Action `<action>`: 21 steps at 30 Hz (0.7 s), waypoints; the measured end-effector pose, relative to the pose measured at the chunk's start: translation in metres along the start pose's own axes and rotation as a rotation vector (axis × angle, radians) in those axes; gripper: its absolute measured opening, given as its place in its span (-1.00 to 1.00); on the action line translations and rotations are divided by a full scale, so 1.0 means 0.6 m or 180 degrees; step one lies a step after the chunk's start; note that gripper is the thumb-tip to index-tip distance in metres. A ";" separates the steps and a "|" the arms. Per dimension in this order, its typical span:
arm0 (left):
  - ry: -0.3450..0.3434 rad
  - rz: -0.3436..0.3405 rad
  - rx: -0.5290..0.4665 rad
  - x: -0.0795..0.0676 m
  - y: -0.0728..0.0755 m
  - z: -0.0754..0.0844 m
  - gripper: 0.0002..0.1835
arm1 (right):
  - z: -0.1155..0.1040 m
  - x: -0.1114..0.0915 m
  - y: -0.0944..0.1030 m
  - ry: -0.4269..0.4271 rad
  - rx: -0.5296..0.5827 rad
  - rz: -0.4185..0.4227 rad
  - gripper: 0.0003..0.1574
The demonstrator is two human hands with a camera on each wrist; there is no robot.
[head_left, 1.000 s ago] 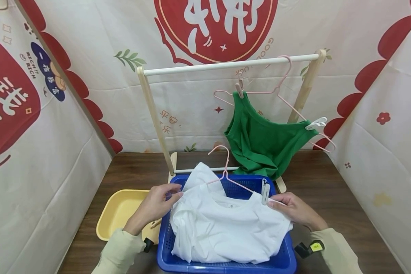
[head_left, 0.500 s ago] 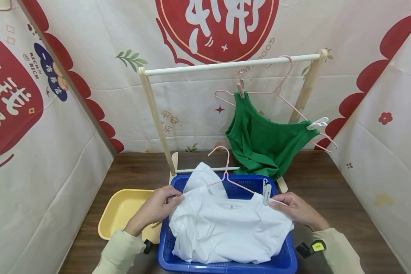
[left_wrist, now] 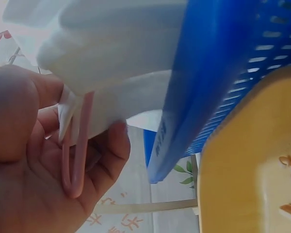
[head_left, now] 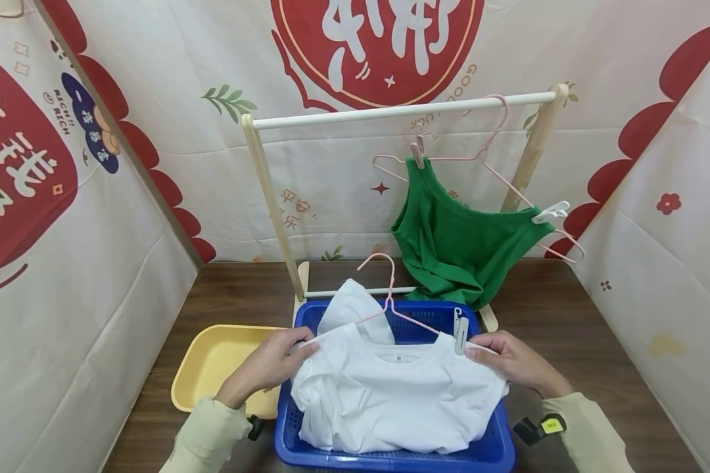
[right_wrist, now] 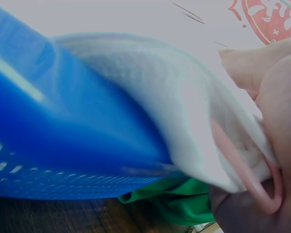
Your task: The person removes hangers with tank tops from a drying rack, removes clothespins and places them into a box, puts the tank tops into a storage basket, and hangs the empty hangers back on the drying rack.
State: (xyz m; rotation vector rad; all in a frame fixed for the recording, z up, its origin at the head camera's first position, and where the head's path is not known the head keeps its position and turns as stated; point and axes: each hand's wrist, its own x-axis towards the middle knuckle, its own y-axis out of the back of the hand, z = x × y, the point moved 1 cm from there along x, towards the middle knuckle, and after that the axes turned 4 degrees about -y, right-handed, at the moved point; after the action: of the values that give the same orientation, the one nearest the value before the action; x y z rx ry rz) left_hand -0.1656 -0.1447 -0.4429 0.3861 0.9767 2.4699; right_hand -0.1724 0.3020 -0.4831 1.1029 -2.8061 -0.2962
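Observation:
A white T-shirt (head_left: pixel 396 401) lies over the blue basket (head_left: pixel 497 453), with a pink hanger (head_left: pixel 388 289) inside its neck and the hook pointing up. At one shoulder my left hand (head_left: pixel 272 362) pinches the fabric; in the left wrist view the hanger's looped end (left_wrist: pixel 77 170) pokes out of the sleeve into my palm. The other shoulder is held by my right hand (head_left: pixel 516 362), beside a white clothespin (head_left: pixel 461 334) fixed on the shirt. The hanger's other end (right_wrist: pixel 247 182) also shows from the sleeve in the right wrist view.
Behind the basket stands a white-and-wood drying rack (head_left: pixel 355 115). From it a green tank top (head_left: pixel 461 243) hangs aslant on a pink hanger with clothespins. A yellow tray (head_left: pixel 204 364) sits at the left. More white cloth (head_left: pixel 355 312) pokes up in the basket.
My left thumb and fingers have closed on the shirt's left shoulder, which now sits straighter. My right hand keeps its hold with hardly any movement.

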 end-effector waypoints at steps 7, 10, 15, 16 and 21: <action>0.0033 -0.0091 -0.0083 -0.005 -0.006 -0.013 -0.86 | -0.002 0.003 0.000 -0.0027 -0.0065 -0.0009 -0.66; 0.0026 -0.0126 -0.0132 -0.006 -0.009 -0.018 -0.85 | -0.004 0.004 -0.001 -0.0039 -0.0120 -0.0006 -0.66; 0.0029 -0.0165 -0.0252 -0.008 -0.012 -0.025 -0.84 | -0.008 0.004 -0.002 -0.0118 -0.0288 0.0064 -0.68; 0.0036 -0.0172 -0.0278 -0.008 -0.013 -0.027 -0.84 | -0.008 0.005 -0.002 -0.0143 -0.0306 0.0071 -0.69; 0.0062 -0.0189 -0.0355 -0.009 -0.019 -0.034 -0.83 | -0.009 0.007 -0.005 -0.0215 -0.0326 0.0067 -0.70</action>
State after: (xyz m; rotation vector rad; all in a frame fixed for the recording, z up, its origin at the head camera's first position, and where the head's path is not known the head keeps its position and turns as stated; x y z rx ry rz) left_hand -0.1658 -0.1519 -0.4662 0.2927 0.8412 2.4652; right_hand -0.1723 0.2963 -0.4781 1.0600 -2.8228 -0.4779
